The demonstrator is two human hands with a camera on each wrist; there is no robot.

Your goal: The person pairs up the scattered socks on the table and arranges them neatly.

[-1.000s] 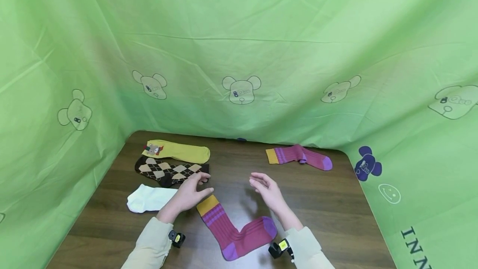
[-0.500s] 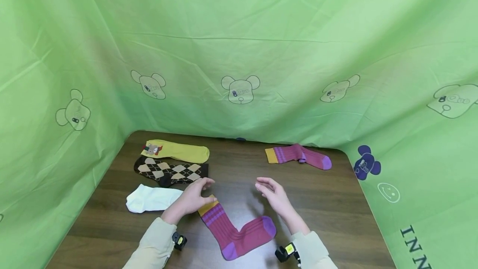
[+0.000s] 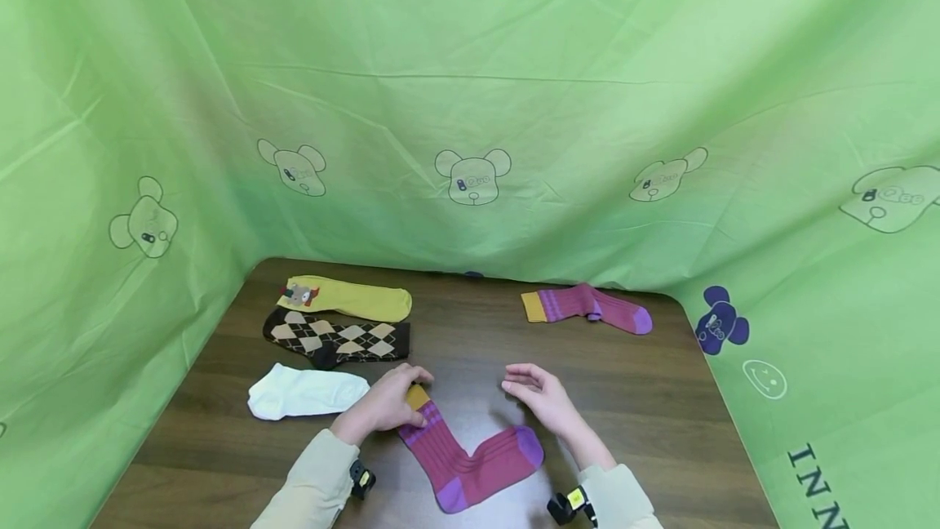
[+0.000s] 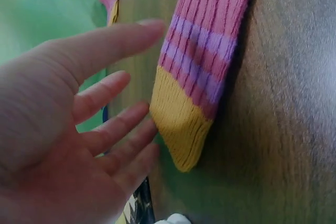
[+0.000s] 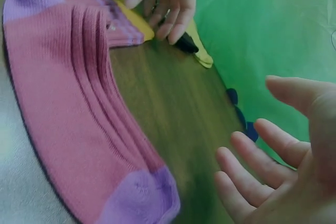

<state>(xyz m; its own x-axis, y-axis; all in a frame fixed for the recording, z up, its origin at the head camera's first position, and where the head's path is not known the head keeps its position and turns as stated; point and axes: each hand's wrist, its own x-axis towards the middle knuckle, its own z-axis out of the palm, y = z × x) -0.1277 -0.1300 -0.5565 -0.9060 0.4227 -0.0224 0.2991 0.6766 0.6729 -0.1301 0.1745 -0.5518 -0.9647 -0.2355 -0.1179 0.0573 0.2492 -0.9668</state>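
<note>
A magenta ribbed sock (image 3: 470, 464) with a yellow cuff, lilac stripes and purple heel and toe lies bent on the table in front. My left hand (image 3: 389, 400) hovers over its cuff end, thumb across the striped band in the head view. In the left wrist view, the fingertips are right at the edge of the yellow cuff (image 4: 178, 124), fingers spread and loosely straight. My right hand (image 3: 542, 398) is held above the table, right of the sock and past its purple toe (image 3: 529, 446). Its fingers are relaxed, with nothing between them.
A matching magenta sock (image 3: 587, 306) lies at the back right. On the left are a yellow sock (image 3: 360, 299), a brown argyle sock (image 3: 338, 339) and a white sock (image 3: 308, 392). Green printed cloth (image 3: 470, 104) surrounds the wooden table (image 3: 646, 398).
My left hand has moved right and nearer, from beside the sock's cuff to over it. The right hand has drifted slightly right and nearer. The socks have stayed in place.
</note>
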